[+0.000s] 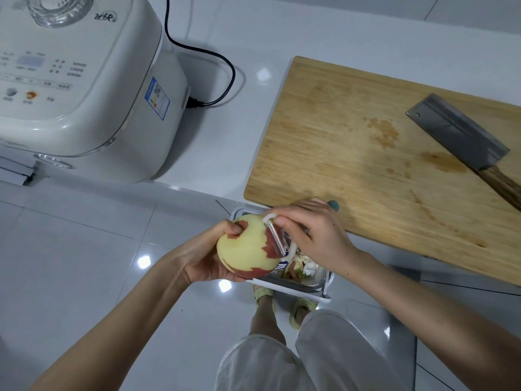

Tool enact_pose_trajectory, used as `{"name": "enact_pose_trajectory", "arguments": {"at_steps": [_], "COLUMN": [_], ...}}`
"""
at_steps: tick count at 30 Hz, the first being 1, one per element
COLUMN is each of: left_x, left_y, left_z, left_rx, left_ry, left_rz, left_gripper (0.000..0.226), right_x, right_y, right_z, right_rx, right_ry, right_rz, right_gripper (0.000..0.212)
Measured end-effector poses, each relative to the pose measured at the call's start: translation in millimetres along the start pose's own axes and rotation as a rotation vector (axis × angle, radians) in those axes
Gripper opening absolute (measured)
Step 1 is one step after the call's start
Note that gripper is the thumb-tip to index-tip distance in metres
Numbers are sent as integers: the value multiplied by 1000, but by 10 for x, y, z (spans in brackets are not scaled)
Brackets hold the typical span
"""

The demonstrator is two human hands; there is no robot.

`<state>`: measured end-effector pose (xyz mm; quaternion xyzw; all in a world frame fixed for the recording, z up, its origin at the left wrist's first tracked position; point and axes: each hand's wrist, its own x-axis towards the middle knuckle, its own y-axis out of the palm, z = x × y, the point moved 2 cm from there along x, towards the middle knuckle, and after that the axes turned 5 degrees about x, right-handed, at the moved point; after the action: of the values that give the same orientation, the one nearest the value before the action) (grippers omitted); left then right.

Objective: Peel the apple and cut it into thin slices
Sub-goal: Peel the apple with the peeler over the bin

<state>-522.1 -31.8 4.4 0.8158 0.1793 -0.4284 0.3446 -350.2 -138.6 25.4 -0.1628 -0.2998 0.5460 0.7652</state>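
Counter: white and glossy. It's got our cooker on the left and the board on the right.
Cooker: big cream thing with a button panel on the lid. Its black cord is plugged into the right side and loops back across the counter.
Cutting board: wooden, with a few brownish stains on it.
Bin: white rim, down on the floor right under our hands, with peel and scraps inside.
Cleaver: lying flat on the far right of the board, wooden handle pointing toward us and running out of frame.
Left hand: cupped under the apple, fingers curled round it and thumb up by the stem end.
Right hand: gripping the peeler, fingers wrapped round its white frame.
Apple: held in front of the counter edge, above the bin. It's mostly pale flesh, with red skin only in patches on the right, along the bottom and near the top.
Peeler: blade resting against the red strip on the apple's right side.
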Motion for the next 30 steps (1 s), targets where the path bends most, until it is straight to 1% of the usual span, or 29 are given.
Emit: {"name": "enact_pose_trajectory", "arguments": {"at_steps": [4, 7, 8, 10, 12, 14, 17, 18, 21, 23, 25, 27, 29, 30], "left_x": [-41, -74, -83, -89, -84, -74, -62, -57, -34, -13, 3, 13, 28, 39], "left_y": [-47, -50, -43, -24, -13, -22, -24, -20, -13, -23, -24, -23, -28, -30], "left_z": [-46, -73, -81, -109, -133, -144, -142, -141, -150, -152, -147, -128, -106, -96], "left_rx": [19, 32, 19, -19, -37, -11, 44, 52, 98, 107, 79, 10, -36, -50], "left_ry": [13, 24, 31, 51, 68, 71, 57, 55, 29, 2, -28, -60, -83, -91], "left_rz": [-2, 5, 14, 37, 38, 18, -1, -12, -43, -62, -62, -51, -47, -46], "left_gripper": [90, 100, 102, 98, 96, 96, 86, 87, 104, 107, 107, 104, 102, 102], "right_x": [-44, -77, -109, -203, -286, -313, -301, -309, -337, -345, -314, -258, -214, -189], "right_y": [7, 47, 73, 118, 126, 119, 110, 109, 68, 30, -14, -66, -96, -97], "right_z": [-101, -133, -167, -236, -275, -291, -314, -326, -313, -286, -257, -181, -88, -52], "right_rx": [8, 10, -22, -94, -82, -30, 100, 169, 503, 715, 786, 847, 889, 858], "right_ry": [68, 124, 152, 224, 309, 459, 742, 850, 1198, 1393, 1486, 1521, 1473, 1385], "right_rz": [12, 49, 78, 132, 143, 205, 444, 510, 626, 680, 689, 635, 535, 454], "right_gripper": [29, 31, 33, 39, 30, 22, 23, 24, 30, 33, 37, 42, 39, 34]}}
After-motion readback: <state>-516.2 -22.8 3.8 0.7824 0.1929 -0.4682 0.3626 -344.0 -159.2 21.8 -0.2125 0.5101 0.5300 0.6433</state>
